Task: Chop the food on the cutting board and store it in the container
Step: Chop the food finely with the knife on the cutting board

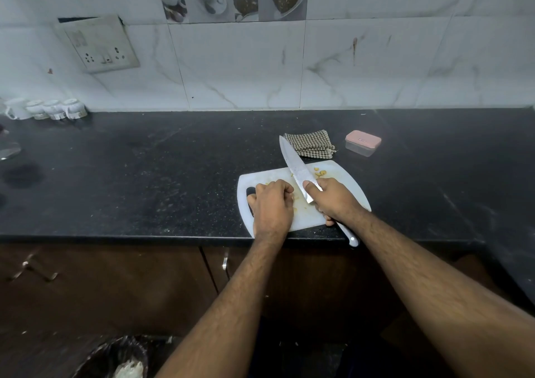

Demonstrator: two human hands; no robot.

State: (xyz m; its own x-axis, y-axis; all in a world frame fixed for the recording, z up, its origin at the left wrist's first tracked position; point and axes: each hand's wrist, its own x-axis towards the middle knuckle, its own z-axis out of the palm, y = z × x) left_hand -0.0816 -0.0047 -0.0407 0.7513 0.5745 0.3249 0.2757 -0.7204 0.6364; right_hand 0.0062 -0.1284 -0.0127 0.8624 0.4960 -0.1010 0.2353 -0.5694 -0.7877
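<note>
Far left rear corner of the bench (144,157): a row of white cups (46,109) against the wall tiles. A socket plate (98,44) sits on the wall above them, hanging loose at its top edge.

Front edge of the bench, right of centre: white cutting board (341,172), lying flat, its near edge close to the bench's front edge. Handle slot is at the board's left end.

Left hand (272,204) rests on the left part of the board, fingers curled under, knuckles toward the blade. Looks like it pins a pale piece of food against the board, but the piece itself is hidden under the fingers, so cannot tell what it holds.

Small yellowish food pieces (320,172) lie scattered near the board's rear edge, right of the blade; a few more bits sit between the two hands.

Knife (295,166): blade angled across the board, tip pointing to the rear left and reaching past the board's rear edge. Right hand (333,198) is wrapped around the handle, thumb pressed on the flat of the blade near its heel. Handle butt sticks out past the bench's front edge.

Behind the board: folded checked cloth (309,143), just beside the knife tip.

Right of the cloth, apart from the board: clear container (362,143) with its pink lid on.

Below the bench, dark cabinet doors (115,285); a lined bin (115,360) at lower left.
</note>
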